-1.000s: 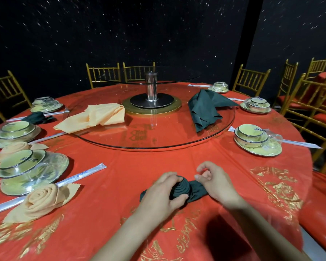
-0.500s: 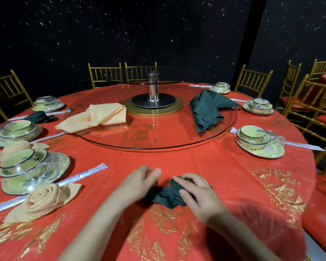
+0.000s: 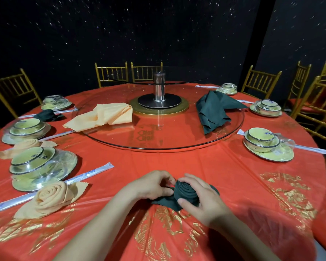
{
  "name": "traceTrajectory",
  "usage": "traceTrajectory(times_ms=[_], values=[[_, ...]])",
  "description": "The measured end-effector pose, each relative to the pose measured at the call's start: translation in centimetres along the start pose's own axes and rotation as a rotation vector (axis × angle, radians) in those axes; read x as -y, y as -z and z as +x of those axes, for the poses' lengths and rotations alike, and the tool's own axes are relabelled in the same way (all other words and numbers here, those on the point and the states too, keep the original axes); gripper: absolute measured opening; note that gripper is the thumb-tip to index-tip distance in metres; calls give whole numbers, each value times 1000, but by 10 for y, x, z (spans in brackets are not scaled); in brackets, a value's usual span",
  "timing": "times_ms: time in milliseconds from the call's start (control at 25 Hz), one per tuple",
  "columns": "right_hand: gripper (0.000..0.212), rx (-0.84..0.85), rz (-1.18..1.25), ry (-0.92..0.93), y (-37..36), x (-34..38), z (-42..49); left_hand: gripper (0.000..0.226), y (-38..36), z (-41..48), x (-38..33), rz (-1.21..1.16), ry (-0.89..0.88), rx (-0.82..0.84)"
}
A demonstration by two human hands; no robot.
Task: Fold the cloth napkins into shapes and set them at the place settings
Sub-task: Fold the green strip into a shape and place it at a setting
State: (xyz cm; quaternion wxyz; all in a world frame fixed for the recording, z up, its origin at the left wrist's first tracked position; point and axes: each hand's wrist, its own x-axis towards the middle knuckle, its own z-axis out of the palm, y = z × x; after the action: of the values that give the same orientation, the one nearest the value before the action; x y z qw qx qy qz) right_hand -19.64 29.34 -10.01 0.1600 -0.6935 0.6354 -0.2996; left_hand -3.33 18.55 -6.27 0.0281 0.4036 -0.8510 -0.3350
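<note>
**Head view:** At the 6 o'clock edge of a round banquet table [image 3: 177, 162] draped in red and gold, a person shapes a dark green napkin [image 3: 184, 192] into a rose. The right hand [image 3: 203, 199] curls round the coiled bloom, with the thumb on its near side and the fingers over the far side. The left hand [image 3: 151, 187] pinches loose cloth at the coil's 9 o'clock side, where a flat tail fans onto the table. The napkin rests between the two hands, well apart from any plate.

At 8 o'clock a finished peach rose [image 3: 51, 196] lies just beside wrapped chopsticks [image 3: 88, 173] and a film-wrapped bowl set [image 3: 40, 166]. On the glass lazy Susan [image 3: 158, 140], unfolded peach napkins [image 3: 105, 115] wait at 10 o'clock and unfolded green napkins [image 3: 213, 110] at 2 o'clock. The place setting [image 3: 267, 146] at 3 o'clock shows no napkin.

The shaping looks close to done, but the rose is not yet set at a place. Only the hands appear to hold the coil. If the right hand eases before the tail is secured, the spiral would likely spring open. A hard tug from the left hand could drag the centre out and leave the bloom lopsided. The glossy table covering looks slick, so a released rose this near the edge could slide.
</note>
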Motion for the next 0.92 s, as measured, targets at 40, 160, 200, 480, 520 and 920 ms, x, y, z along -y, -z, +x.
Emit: traceTrajectory(times_ms=[40,160,200,480,520,920], values=[[61,4,-12,-7,0,0,0,8,-2,-1,1,-5,-33,-60],[61,1,-50,11,0,1,1,13,-9,3,4,29,-13,-303],[61,6,-71,24,-1,1,2,14,-11,4,6,19,3,-352],[58,19,-136,47,-3,-1,0,15,-15,-11,6,83,26,-498],[59,23,-170,52,-2,0,0,19,-14,-14,7,103,47,-511],[30,-122,369,-245,48,-9,4,75,-27,-1,-1,-164,97,-174]])
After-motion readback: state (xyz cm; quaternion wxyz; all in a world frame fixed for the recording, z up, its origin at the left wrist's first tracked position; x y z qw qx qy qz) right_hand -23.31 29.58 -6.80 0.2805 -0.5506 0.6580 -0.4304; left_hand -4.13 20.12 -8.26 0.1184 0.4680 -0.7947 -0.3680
